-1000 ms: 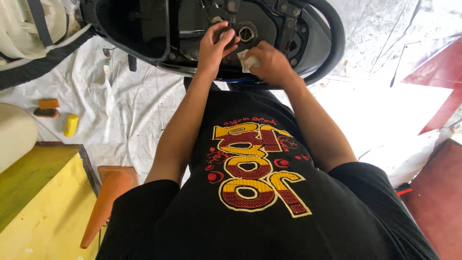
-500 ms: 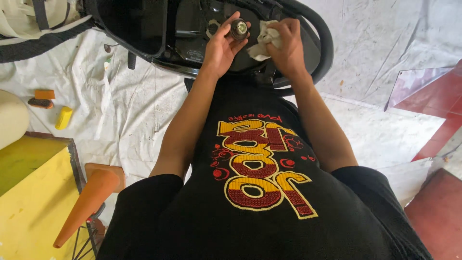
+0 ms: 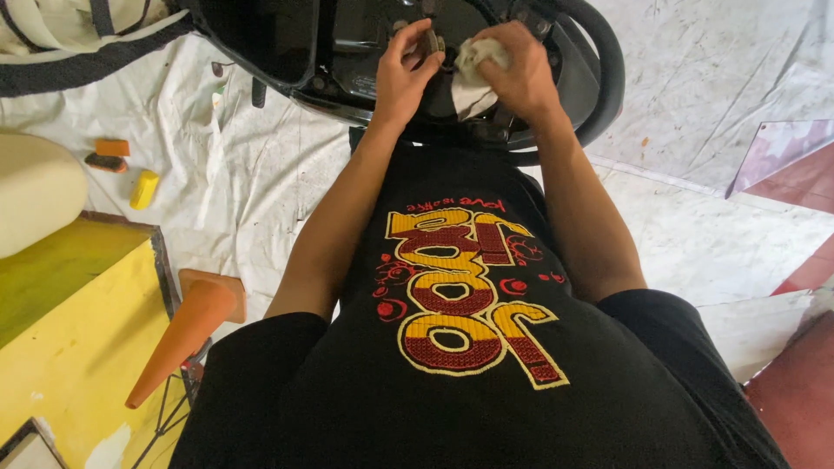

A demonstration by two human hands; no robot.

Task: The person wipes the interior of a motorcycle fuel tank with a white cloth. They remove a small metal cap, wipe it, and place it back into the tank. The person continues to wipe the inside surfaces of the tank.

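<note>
Here, seen from your head camera looking down your chest: both arms reach forward into the black machine body, a dark moulded shell with a thick rounded black rim curving off to your right. Your left hand sits at the middle of the shell, fingers pinched around a small round metal fitting set in the dark housing. Your right hand is just beside it, fingers clenched on a crumpled whitish rag; the rag presses against the housing right next to the fitting, between your two hands. The hands nearly touch; I cannot tell whether they actually do.

Below the hands: your black shirt with a yellow-and-red emblem fills the lower frame.

Floor notes: a white, creased and stained sheet lies spread under the machine. On it, well to your left, a small yellow object and an orange block with a darker piece just below it. Nearer you on the left, an orange cone lies tilted, its point toward you, beside a yellow box-like surface. A pale cream rounded form sits at the far left edge. Reddish floor shows at the right.
</note>
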